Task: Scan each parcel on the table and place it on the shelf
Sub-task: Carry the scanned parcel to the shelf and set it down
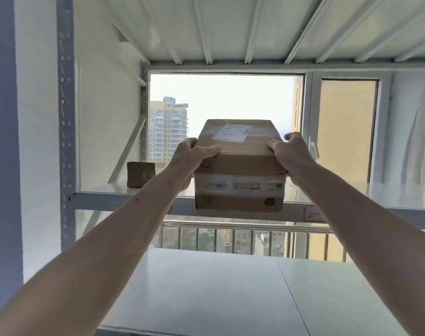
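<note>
Head view: shelf (400, 197) carries a small box (140, 174); both hands, left (189, 157) and right (291, 154), clamp the parcel (239, 166) between them, seemingly over the shelf's edge.

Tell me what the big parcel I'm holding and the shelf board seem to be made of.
Big parcel: brown corrugated cardboard, by its matte tan faces, wrapped in glossy clear tape that catches light. Shelf board: probably painted metal, pale grey and smooth, faintly reflective, with a folded front lip.

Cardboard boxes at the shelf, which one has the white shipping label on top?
The large box gripped by the left hand and right hand at the shelf edge. The small box standing at the left shows plain brown sides, no label.
</note>
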